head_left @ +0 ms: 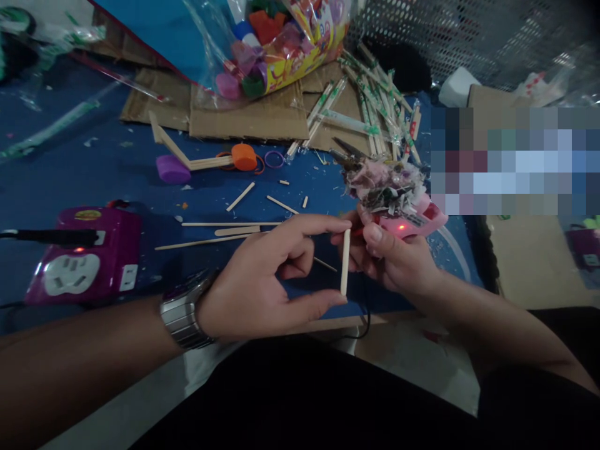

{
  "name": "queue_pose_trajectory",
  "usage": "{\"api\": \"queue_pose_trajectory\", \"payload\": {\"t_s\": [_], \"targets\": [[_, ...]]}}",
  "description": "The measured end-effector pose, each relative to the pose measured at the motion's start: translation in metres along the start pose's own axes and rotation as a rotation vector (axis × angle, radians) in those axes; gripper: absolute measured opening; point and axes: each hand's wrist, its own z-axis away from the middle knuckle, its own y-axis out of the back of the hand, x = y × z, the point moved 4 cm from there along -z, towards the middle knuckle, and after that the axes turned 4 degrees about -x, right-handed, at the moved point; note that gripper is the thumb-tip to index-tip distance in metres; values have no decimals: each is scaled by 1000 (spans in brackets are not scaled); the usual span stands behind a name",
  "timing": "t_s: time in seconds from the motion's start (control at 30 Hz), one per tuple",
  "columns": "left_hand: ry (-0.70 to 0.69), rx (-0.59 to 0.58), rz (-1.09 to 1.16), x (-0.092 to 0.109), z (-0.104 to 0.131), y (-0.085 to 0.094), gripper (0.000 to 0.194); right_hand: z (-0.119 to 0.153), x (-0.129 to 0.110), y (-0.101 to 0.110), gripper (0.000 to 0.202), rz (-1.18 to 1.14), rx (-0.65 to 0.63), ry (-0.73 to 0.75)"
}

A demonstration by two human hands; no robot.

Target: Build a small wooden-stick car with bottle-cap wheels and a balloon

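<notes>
Between the thumb and index finger of my left hand [262,281], a short wooden stick [345,262] is pinched by its two ends, roughly upright in the view. My right hand [394,256] is wrapped round a pink glue gun [417,219] with a red light on it. Pink and grey fluffy scraps [384,184] cover the gun's upper side. The stick's top end is close to my right hand's fingers. Left of my hands, thin wooden sticks [210,240] and short cut pieces [240,196] lie on the blue table [140,187].
Joined sticks [210,163] with purple [173,169] and orange [244,157] caps lie further back. A purple power socket [89,256] stands at left. Wrapped chopsticks [375,112] and a bag of colourful caps [281,50] rest on cardboard [248,119]. A cable hangs at the front edge.
</notes>
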Motion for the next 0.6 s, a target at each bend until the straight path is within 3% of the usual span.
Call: {"api": "queue_pose_trajectory", "payload": {"t_s": [0.23, 0.4, 0.6], "targets": [[40, 12, -19, -1, 2, -3, 61, 3, 1, 3, 46, 98, 40, -75], [52, -6, -64, -1, 1, -5, 59, 3, 1, 3, 38, 197, -9, -113], [51, -23, -66, 1, 0, -5, 60, 4, 2, 4, 36, 137, 49, -134]]}}
